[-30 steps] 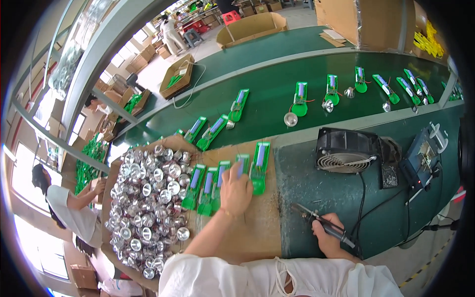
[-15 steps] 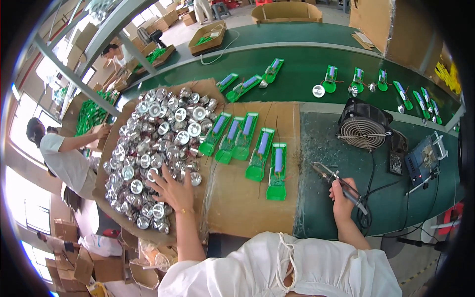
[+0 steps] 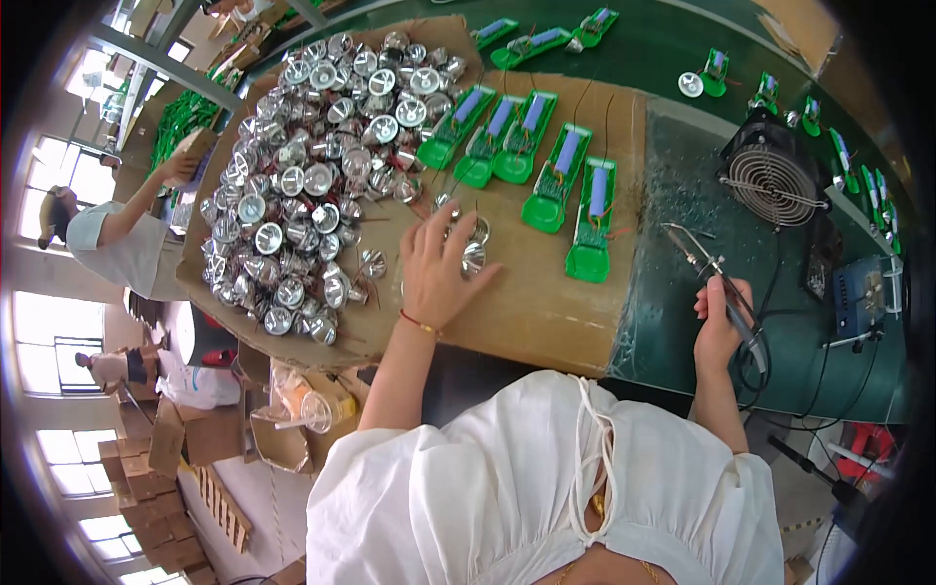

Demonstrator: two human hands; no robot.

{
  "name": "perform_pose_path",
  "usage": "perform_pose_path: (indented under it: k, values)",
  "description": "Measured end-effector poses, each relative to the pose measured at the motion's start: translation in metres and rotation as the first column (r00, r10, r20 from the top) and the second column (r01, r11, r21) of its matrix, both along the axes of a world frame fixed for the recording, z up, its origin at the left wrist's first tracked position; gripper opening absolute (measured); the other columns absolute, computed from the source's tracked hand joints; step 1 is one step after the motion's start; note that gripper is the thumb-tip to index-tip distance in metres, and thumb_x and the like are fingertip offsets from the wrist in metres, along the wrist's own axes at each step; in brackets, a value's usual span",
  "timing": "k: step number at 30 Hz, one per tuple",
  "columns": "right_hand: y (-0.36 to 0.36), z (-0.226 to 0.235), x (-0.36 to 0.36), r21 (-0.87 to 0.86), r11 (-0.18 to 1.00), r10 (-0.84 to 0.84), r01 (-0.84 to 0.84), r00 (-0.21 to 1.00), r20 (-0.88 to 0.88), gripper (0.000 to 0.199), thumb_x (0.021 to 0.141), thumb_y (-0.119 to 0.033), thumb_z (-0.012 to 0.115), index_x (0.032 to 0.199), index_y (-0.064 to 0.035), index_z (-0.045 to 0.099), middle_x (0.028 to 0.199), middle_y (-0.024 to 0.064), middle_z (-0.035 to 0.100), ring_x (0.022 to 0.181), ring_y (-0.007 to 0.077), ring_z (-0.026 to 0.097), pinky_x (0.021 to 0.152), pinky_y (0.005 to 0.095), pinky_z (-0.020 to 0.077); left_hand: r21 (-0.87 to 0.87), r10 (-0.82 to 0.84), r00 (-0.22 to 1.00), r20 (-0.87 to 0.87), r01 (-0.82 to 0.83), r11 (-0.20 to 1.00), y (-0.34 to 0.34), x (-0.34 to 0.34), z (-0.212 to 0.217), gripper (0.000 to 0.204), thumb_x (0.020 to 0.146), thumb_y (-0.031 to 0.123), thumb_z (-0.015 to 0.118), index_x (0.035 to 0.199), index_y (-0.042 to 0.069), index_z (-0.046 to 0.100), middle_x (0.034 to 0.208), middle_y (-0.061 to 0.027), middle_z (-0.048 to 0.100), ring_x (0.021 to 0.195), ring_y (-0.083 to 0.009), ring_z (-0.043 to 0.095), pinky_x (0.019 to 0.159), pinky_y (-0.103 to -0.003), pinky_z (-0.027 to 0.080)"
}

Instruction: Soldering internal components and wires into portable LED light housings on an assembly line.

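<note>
**Mirror metal, glossy plastic, matt cardboard**

Beneath the left hand [image 3: 439, 268], mirror-bright finish on loose reflectors [image 3: 474, 259]; left of it, the same silvery gloss across the reflector heap [image 3: 292, 185]. Smooth brown cardboard sheet [image 3: 546, 312] underneath, mostly matt. Right of that hand, glossy green plastic on the lamp housings [image 3: 589, 261].

In the right hand [image 3: 721, 317], bare metal toward the soldering iron's [image 3: 694, 254] tip, smooth dark handle. Beyond that grip, metallic wire fan guard [image 3: 773, 185]. Between both hands, below, soft matt white cloth blouse [image 3: 507, 458].
</note>
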State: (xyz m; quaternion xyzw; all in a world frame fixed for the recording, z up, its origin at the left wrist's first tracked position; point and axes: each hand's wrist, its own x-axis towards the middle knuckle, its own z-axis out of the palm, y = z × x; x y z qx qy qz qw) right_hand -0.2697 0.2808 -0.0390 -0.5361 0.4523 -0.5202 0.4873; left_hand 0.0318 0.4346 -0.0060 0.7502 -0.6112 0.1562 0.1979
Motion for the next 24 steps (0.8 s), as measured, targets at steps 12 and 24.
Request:
perform_pose_path:
  k: [12, 24]
  values:
    - [0.023, 0.007, 0.000, 0.066, 0.993, 0.094, -0.097, 0.995, 0.042, 0.015, 0.083, -0.011, 0.060, 0.087, 0.0007, 0.051, 0.066, 0.0072, 0.057, 0.053, 0.0079, 0.051, 0.047, 0.0185, 0.0389, -0.064, 0.238, 0.932, -0.272, -0.265, 0.962, -0.012, 0.001, 0.019, 0.034, 0.064, 0.028, 0.075, 0.086, 0.005, 0.062, 0.112, -0.0125, 0.051, 0.108, -0.0323, 0.044, 0.090, -0.042, 0.034]
    - [0.032, 0.012, 0.007, -0.169, 0.898, 0.386, -0.406, 0.912, -0.138, 0.014, 0.077, -0.002, 0.063, 0.080, 0.0010, 0.050, 0.070, 0.0085, 0.055, 0.055, 0.0103, 0.054, 0.049, 0.0216, 0.0432, 0.132, 0.091, 0.466, -0.880, 0.057, 0.990, -0.046, -0.062, 0.014, 0.017, 0.082, 0.016, 0.063, 0.081, -0.001, 0.063, 0.063, -0.0079, 0.063, 0.054, -0.0137, 0.061, 0.051, -0.025, 0.046]
